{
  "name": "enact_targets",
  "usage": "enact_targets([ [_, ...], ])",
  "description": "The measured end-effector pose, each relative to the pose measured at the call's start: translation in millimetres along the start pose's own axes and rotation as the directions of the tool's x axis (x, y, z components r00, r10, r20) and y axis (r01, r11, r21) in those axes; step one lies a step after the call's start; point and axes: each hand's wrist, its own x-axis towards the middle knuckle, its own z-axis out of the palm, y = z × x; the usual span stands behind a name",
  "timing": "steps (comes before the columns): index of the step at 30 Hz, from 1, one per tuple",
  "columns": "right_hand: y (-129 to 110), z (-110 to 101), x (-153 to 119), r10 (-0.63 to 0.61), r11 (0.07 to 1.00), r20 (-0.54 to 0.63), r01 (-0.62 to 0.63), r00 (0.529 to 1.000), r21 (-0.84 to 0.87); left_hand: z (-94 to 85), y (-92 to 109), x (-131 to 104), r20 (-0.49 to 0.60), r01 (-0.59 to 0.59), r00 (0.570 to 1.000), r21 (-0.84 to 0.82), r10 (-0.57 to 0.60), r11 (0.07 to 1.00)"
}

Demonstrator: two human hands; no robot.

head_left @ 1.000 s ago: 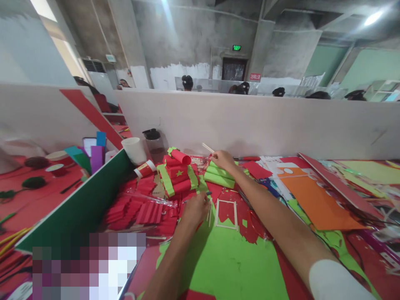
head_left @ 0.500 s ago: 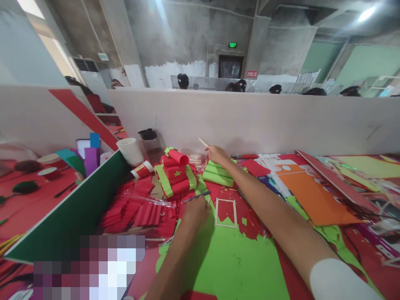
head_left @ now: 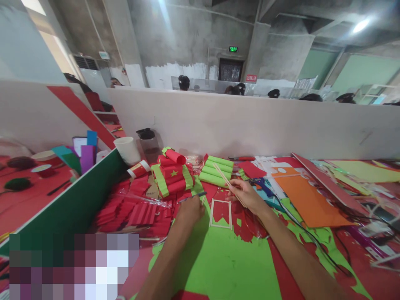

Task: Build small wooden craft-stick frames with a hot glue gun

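Note:
Thin wooden sticks (head_left: pixel 221 172), at least two, are pinched in the fingers of my right hand (head_left: pixel 246 195), pointing up and left over rolled green paper (head_left: pixel 215 176). My left hand (head_left: pixel 190 210) is closed around a slim dark pen-like tool (head_left: pixel 201 194); a short pale stick end (head_left: pixel 203 201) also shows at its fingertips. Between the hands, a rectangular frame of wooden sticks (head_left: pixel 231 216) lies flat on red and green paper. Beneath it spreads a large green sheet (head_left: pixel 240 260) with a ragged edge.
A red and green paper model (head_left: pixel 173 183) with a star stands behind my left hand. Folded red paper pieces (head_left: pixel 142 213) lie left, beside a dark green board (head_left: pixel 78 191). A white cup (head_left: pixel 126 151) and lidded jar (head_left: pixel 149 145) stand behind. Orange paper (head_left: pixel 308 200) and cables lie right.
My right hand has come back toward me from beyond the green rolls and turned, now showing more than one stick. My left hand stays nearly where it was, with the dark tool.

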Motion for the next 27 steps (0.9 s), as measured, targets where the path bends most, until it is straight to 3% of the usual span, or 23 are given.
enact_targets([
  [3, 9, -6, -13, 0.016, 0.998, -0.066, -0.019, 0.998, -0.056, 1.0, -1, 1, -0.011, 0.010, 1.000, -0.014, -0.010, 1.000],
  [6, 7, -11, -16, -0.034, 0.966, -0.121, 0.002, 0.992, -0.258, 2.3, -3, 3, -0.033, 0.007, 0.999, -0.047, -0.008, 0.999],
  [11, -4, -13, -19, -0.109, 0.857, -0.095, 0.045, 0.990, -0.514, 1.3, -8, 5, -0.038, -0.001, 0.999, -0.088, -0.002, 0.996],
  [13, -6, -11, -22, -0.104, 0.791, -0.069, 0.041, 0.992, -0.610, -1.0, -9, 5, -0.046, 0.005, 0.999, -0.118, -0.011, 0.993],
  [17, -6, -4, -26, -0.031, 0.565, -0.078, -0.046, 0.996, -0.824, -5.3, -10, 6, -0.075, 0.008, 0.997, -0.155, -0.020, 0.988],
  [23, -10, -3, -32, 0.056, 0.477, -0.069, -0.087, 0.996, -0.874, -2.6, -11, 9, -0.153, -0.053, 0.988, -0.267, 0.012, 0.962],
  [27, -11, -7, -39, 0.147, 0.482, -0.028, -0.096, 0.989, -0.871, -0.4, -12, 10, -0.171, -0.085, 0.985, -0.379, 0.021, 0.922],
])
